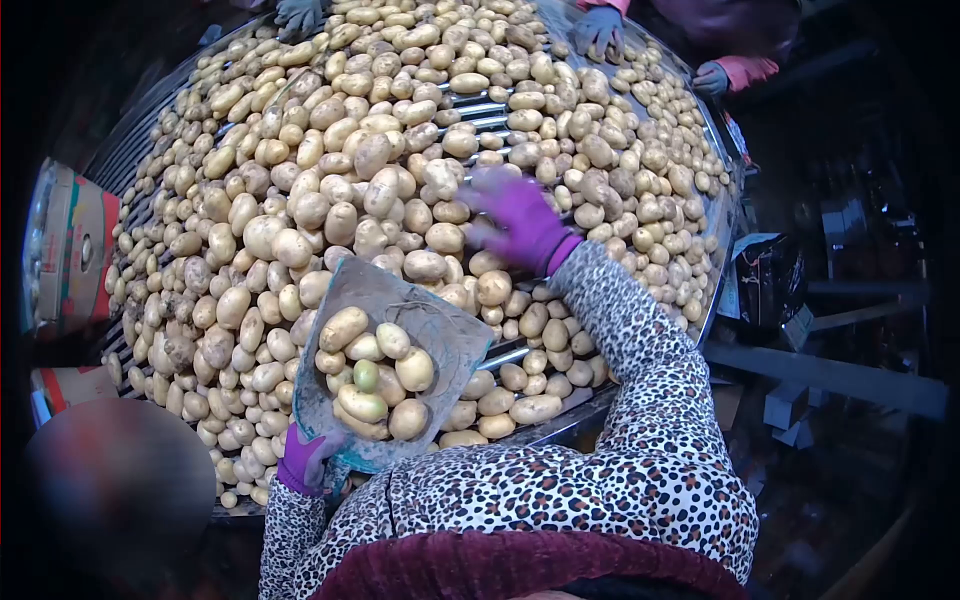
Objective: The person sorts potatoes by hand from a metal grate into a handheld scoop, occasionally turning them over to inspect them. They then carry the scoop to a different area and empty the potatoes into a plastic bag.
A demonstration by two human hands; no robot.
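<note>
A wide roller table (490, 108) is heaped with pale yellow potatoes (300, 190). My left hand (303, 460), in a purple glove, grips the lower edge of a grey scoop (440, 330) that holds several potatoes (375, 375), one of them greenish. My right hand (515, 220), also gloved in purple and blurred, reaches over the pile near the middle, fingers spread, with nothing seen in it. My sleeves are leopard print.
Other people's gloved hands show at the far side of the table: a grey glove (298, 15), a dark glove (598, 28) and a pink sleeve (745, 70). Cardboard boxes (70, 245) stand at the left. Dark clutter lies at the right.
</note>
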